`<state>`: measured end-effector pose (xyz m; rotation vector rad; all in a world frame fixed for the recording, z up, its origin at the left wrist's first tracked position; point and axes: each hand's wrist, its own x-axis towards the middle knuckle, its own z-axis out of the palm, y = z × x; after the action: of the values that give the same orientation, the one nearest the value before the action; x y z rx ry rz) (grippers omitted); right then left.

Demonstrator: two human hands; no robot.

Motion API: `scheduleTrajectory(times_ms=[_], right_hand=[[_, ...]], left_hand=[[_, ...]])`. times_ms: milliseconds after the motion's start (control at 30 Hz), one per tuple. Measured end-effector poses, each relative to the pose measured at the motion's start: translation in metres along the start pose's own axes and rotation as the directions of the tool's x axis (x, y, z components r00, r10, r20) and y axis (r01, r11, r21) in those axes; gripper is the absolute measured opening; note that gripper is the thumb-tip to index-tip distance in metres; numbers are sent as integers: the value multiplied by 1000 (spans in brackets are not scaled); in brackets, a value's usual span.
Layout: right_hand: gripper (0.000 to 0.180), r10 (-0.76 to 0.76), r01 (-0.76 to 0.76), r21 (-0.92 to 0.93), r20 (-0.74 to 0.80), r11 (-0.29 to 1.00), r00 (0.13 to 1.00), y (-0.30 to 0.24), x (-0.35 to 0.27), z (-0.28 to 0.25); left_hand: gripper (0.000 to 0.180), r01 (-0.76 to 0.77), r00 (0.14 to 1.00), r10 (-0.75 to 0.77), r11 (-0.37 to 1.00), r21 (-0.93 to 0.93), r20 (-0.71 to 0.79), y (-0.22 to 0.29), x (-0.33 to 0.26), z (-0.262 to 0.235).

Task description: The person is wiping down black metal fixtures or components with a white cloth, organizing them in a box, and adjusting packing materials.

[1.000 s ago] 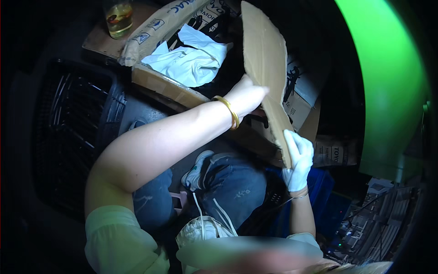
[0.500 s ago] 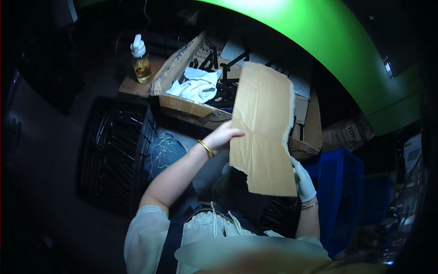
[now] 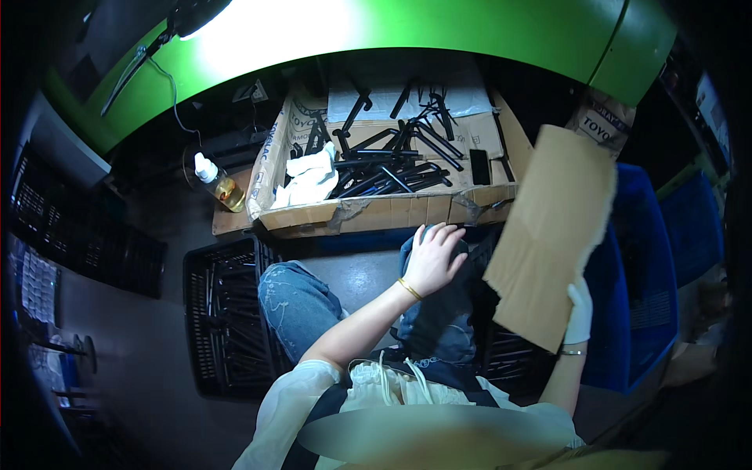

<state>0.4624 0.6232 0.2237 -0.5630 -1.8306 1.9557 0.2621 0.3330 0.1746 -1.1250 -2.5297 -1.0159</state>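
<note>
My right hand (image 3: pixel 580 313), in a white glove, grips the lower right edge of a flat brown cardboard sheet (image 3: pixel 552 227) with a torn side. The sheet is tilted up at the right, and some of the gloved fingers are hidden behind it. My bare left hand (image 3: pixel 435 262) holds nothing; its fingers are spread above my knee, just in front of a shallow cardboard box (image 3: pixel 392 211). Inside that box lie many black bent rods (image 3: pixel 376 168), a crumpled white cloth (image 3: pixel 309 178) and a black phone-like slab (image 3: pixel 480 167).
A bottle of yellowish liquid (image 3: pixel 229 193) stands left of the box. Black crates of rods sit beside my legs, one at left (image 3: pixel 196 329), another at right (image 3: pixel 513 352). Blue bins (image 3: pixel 642 274) stand at the right. A green panel (image 3: pixel 470 35) and lamp (image 3: pixel 192 16) are overhead.
My left hand has let go of the cardboard sheet and opened. My right hand has carried the sheet to the right, uncovering the rods in the box. The view has shifted.
</note>
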Motion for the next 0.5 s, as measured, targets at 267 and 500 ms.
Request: scheduleTrajectory(times_ms=[267, 500], right_hand=[[56, -216, 168, -140, -489, 976, 845, 4, 0, -74], [52, -395, 199, -349, -692, 916, 604, -37, -10, -120]], left_hand=[[41, 0, 1000, 1, 989, 148, -8, -5, -18, 28], [42, 15, 1000, -16, 984, 177, 4, -8, -20, 29]])
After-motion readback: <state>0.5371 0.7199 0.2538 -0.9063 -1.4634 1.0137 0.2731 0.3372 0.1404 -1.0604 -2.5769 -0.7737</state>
